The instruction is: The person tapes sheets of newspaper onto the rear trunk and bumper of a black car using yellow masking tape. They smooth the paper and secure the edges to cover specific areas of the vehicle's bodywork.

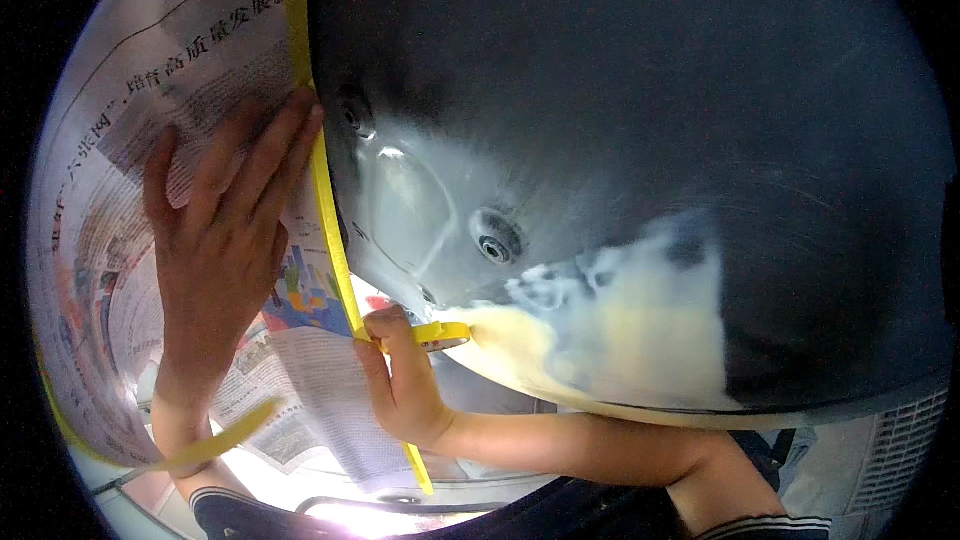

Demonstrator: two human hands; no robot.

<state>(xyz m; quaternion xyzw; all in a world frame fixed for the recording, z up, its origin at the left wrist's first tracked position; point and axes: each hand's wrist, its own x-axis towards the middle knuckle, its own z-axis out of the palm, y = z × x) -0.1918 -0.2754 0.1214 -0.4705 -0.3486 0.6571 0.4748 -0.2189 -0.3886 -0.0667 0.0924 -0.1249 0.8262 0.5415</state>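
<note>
A sheet of newspaper (315,390) hangs along the left edge of a dark car body panel (645,90). Yellow masking tape (324,172) runs down the paper's border beside the panel. My left hand (232,195) lies flat on the paper, fingers spread, its fingertips at the taped edge. Lower down, my right hand (405,382) grips a roll of yellow masking tape (444,333) between thumb and fingers, right at the tape line. Pale cream filler (637,337) covers the lower part of the panel, with a sanded grey area around it.
Two recessed round fittings (496,240) sit in the panel near a shallow oval recess (409,202). A loose tape-edged paper border (225,435) crosses in front of my left forearm. Below the panel's curved lower rim, a slotted grille (900,450) shows at the right.
</note>
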